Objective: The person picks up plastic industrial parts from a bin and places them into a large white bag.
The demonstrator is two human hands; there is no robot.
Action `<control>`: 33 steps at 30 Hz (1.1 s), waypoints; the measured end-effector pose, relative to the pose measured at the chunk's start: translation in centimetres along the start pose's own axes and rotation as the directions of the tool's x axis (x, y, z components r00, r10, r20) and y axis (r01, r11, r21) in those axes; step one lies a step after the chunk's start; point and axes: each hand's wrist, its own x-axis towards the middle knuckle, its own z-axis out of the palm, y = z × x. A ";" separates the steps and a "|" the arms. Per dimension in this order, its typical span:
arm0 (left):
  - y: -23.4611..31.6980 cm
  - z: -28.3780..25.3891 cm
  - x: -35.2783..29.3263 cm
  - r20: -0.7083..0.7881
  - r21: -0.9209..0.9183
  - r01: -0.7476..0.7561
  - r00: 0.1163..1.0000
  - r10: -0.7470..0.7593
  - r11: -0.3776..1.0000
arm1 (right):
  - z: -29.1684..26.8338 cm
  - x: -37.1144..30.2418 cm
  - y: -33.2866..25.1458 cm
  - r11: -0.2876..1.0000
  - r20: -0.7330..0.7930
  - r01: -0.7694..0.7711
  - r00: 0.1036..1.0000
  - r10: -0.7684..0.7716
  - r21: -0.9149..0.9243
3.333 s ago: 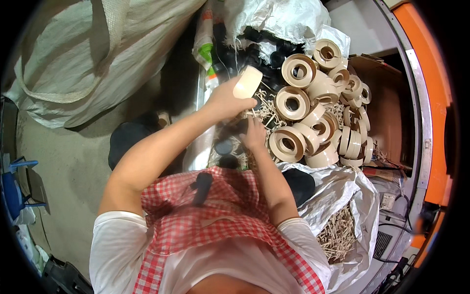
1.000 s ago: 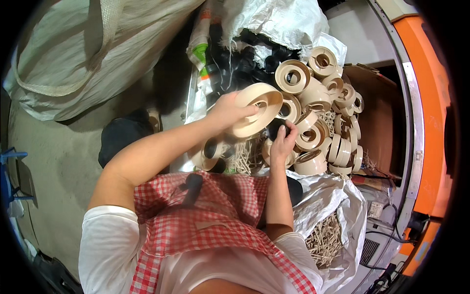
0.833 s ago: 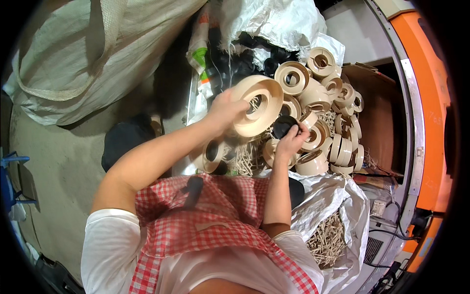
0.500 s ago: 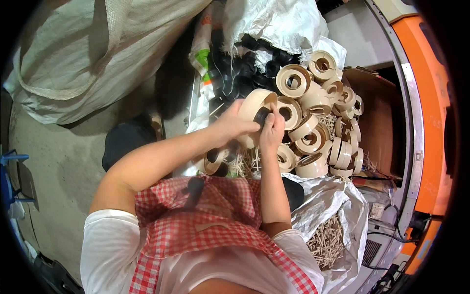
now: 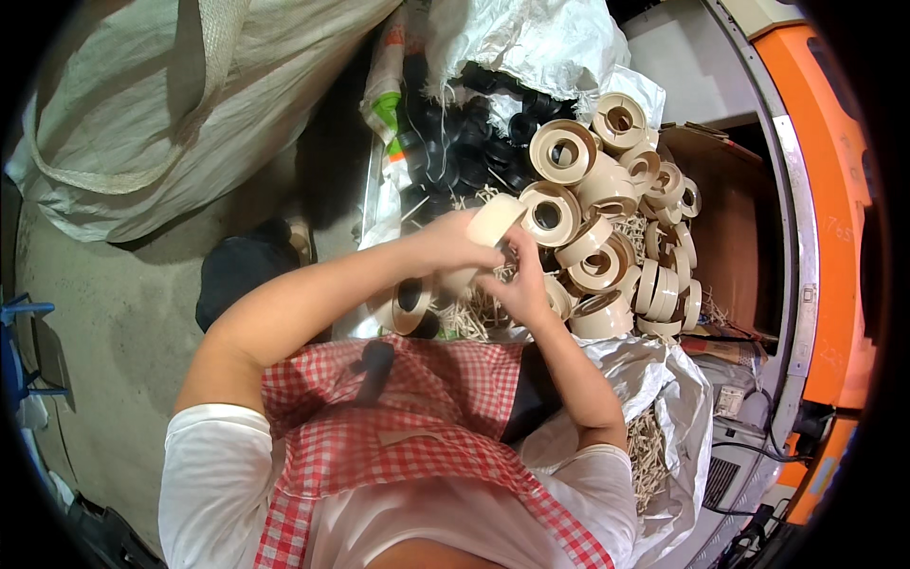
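Note:
A beige plastic ring point(image 5: 495, 220) is tilted edge-on between my hands, above the heap. My left hand point(image 5: 444, 245) grips it from the left, fingers behind and thumb in front. Curled round its lower right side are the fingers and thumb of my right hand point(image 5: 523, 284). The ring's inside is mostly turned away, with only a dark patch showing between my hands. Just right of it lies a pile of similar beige plastic rings point(image 5: 550, 214), some with a black insert in the middle. Beyond are loose black plastic rings point(image 5: 464, 142).
A white woven sack point(image 5: 531, 43) stands behind the black parts. An open cardboard box point(image 5: 725, 223) is at the right, beside an orange machine point(image 5: 829, 228). Thin beige offcuts point(image 5: 646, 460) fill a white bag point(image 5: 687, 417) near my right elbow. A large woven bag point(image 5: 190, 104) stands far left.
The beige ring has tipped from showing its open face and black insert to edge-on. My right hand has shifted down its right side, with the elbow swinging outward to the right.

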 end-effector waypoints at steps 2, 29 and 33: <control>-0.8 -0.5 0.2 -0.031 0.249 -0.095 0.994 0.106 0.964 | -0.4 1.2 -0.6 0.743 0.141 -0.420 0.901 0.411 0.521; -2.8 -0.5 0.7 -0.143 0.367 -0.143 0.968 0.207 0.919 | 1.4 0.4 1.1 0.052 0.626 -0.695 0.675 0.390 0.717; -2.1 -0.1 0.2 -0.101 0.304 -0.076 0.989 0.111 0.950 | 1.7 -0.6 1.5 0.802 0.090 -0.312 0.946 0.311 0.509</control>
